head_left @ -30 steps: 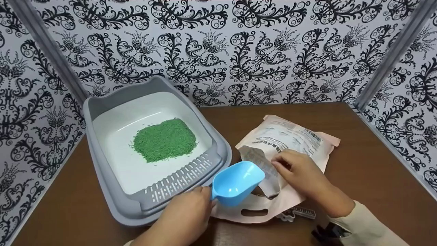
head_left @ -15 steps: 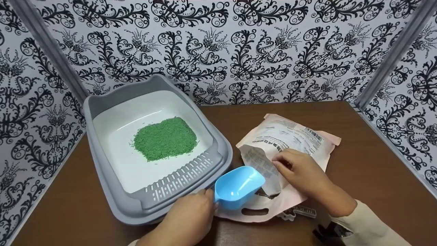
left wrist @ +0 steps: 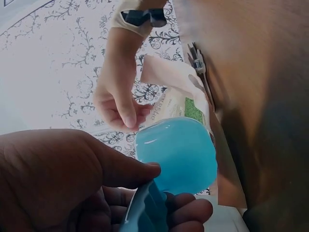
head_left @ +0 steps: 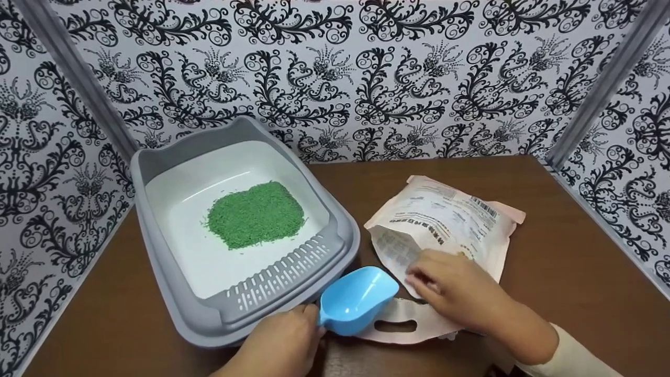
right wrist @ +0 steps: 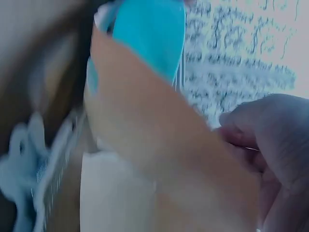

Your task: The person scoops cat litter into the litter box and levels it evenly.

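My left hand (head_left: pixel 280 340) grips the handle of a light-blue scoop (head_left: pixel 353 309), its bowl tilted toward the bag and its visible inside bare. In the left wrist view the thumb presses on the ridged handle (left wrist: pixel 147 212), with fingers curled beneath. To the right lies a pale pink printed bag (head_left: pixel 455 220), torn across near its handle end. The fingers of my right hand (head_left: pixel 458 293) are curled at the torn lip and pinch it. In the right wrist view the bag's blurred edge (right wrist: pixel 145 106) runs up to those fingers, and part of the mouth is hidden.
A grey and white litter box (head_left: pixel 172 309) stands at the left, with green pellets (head_left: pixel 256 214) heaped on its floor. Beside the bag, the right wrist view shows a pale slotted plastic object (right wrist: pixel 24 174). Patterned walls (head_left: pixel 335 78) enclose the brown table (head_left: pixel 565 251).
My right hand has moved toward me and slightly left, and the bag's mouth gapes differently. The scoop has come lower, still in my left hand. The pellets look the same.
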Demonstrator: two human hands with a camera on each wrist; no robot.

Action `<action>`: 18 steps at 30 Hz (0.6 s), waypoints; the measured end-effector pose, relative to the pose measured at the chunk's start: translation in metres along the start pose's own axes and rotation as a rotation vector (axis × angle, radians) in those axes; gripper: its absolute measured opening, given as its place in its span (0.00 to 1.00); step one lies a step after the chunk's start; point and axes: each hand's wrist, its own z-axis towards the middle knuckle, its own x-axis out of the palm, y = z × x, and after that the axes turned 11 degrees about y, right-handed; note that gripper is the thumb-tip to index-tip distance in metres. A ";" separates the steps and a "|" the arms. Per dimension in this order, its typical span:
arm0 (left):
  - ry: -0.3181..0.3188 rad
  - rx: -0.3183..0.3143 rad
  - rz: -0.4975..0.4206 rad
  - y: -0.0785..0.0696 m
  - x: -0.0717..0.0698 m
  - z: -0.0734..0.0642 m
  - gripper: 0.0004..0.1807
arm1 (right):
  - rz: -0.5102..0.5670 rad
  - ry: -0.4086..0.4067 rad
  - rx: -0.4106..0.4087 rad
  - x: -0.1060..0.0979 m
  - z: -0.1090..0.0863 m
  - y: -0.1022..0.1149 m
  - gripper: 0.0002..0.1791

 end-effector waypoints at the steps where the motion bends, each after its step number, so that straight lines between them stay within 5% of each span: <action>1: 0.004 -0.001 -0.008 0.000 0.000 0.000 0.09 | 0.000 0.032 -0.029 0.001 -0.001 0.004 0.07; 5: 0.000 0.004 -0.023 0.000 0.000 -0.001 0.09 | -0.029 0.200 -0.107 0.007 -0.006 0.014 0.08; 10: -0.005 0.004 -0.016 0.000 -0.001 -0.001 0.10 | -0.067 0.361 -0.105 0.011 -0.013 0.019 0.16; 14: 0.009 -0.001 -0.013 0.000 -0.002 -0.001 0.10 | -0.099 0.399 -0.139 0.014 -0.020 0.020 0.18; 18: 0.032 -0.013 -0.026 0.001 -0.002 0.000 0.10 | -0.201 0.342 -0.191 0.022 -0.022 0.017 0.16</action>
